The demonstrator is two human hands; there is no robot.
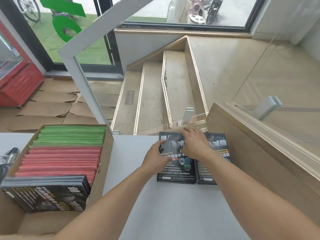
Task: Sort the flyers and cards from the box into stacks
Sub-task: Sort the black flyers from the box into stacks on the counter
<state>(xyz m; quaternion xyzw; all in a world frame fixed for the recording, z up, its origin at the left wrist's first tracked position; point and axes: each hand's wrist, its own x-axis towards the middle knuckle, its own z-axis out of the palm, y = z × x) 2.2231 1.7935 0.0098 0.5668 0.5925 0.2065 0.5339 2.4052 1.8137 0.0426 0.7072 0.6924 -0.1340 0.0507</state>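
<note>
Hands meet over the far right part of the grey table (pixel 155 205), both forearms stretched forward from the near edge. The left hand (pixel 156 157) lies on the left edge of a stack of black flyers (pixel 176 168), its fingers bent over that edge and the thumb up near the top corner, so it grips the stack's side. The right hand (pixel 195 144) rests on top of the same stack near its right edge, fingers straight and spread, pointing left and far, palm down; it presses rather than grasps. Just right of this stack, touching or nearly touching it, lies a second stack of black flyers (pixel 220 153), partly hidden by the right wrist. Both stacks sit at the far edge of the table, against a low glass panel and beside a wooden ledge (pixel 256 153).

On the left stands the cardboard box (pixel 107 163), open at the top. Inside it, green sheets (pixel 72 135) stand on edge at the far end, red sheets (pixel 60 161) fill the middle, and a bundle of more black flyers (pixel 46 196) leans at the near end. Beyond the table a wooden staircase (pixel 164 92) descends.
</note>
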